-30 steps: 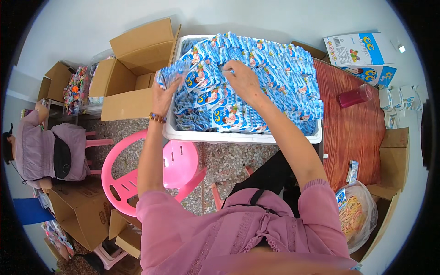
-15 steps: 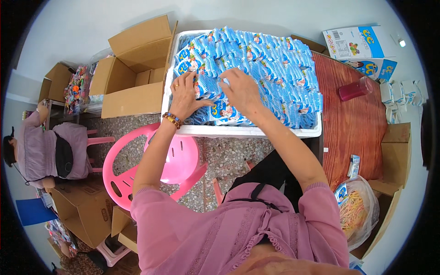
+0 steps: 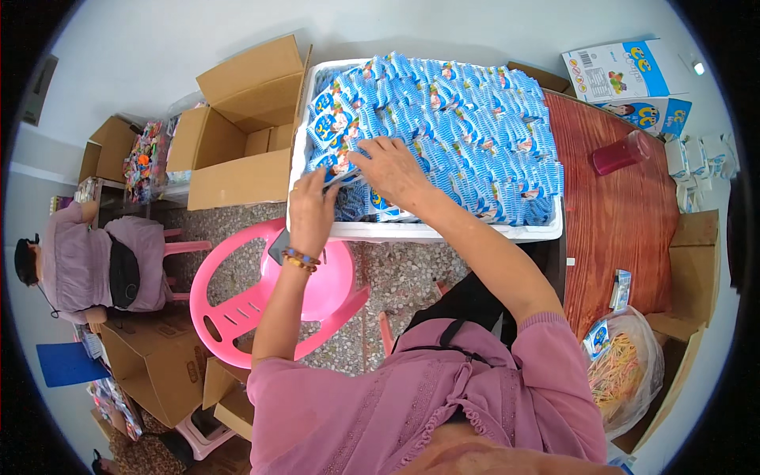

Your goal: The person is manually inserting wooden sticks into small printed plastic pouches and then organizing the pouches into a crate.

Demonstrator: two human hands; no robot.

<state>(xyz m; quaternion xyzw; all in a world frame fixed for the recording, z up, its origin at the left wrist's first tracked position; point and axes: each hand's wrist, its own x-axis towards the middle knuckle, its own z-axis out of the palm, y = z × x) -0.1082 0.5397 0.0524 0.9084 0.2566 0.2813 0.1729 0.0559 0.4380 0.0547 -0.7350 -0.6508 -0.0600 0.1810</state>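
A white foam box is filled with rows of small blue-and-white packets standing tightly side by side. At its near left corner, my left hand is closed, fingertips and thumb pinching the edge of a packet. My right hand reaches in from the right, fingers bent and closed on the same part of the row; its fingertips partly cover what they grip. Below both hands a few packets lie flatter in a lower gap of the box.
Left of the box stands an open cardboard carton. A pink plastic chair is below it. On the red-brown wooden table lies a dark red tumbler; a bag of rubber bands sits nearby. Another person is at far left.
My left hand has drawn down toward the box's near left corner and closed its spread fingers. My right hand has moved slightly left and down. More packets now show upright at the left.
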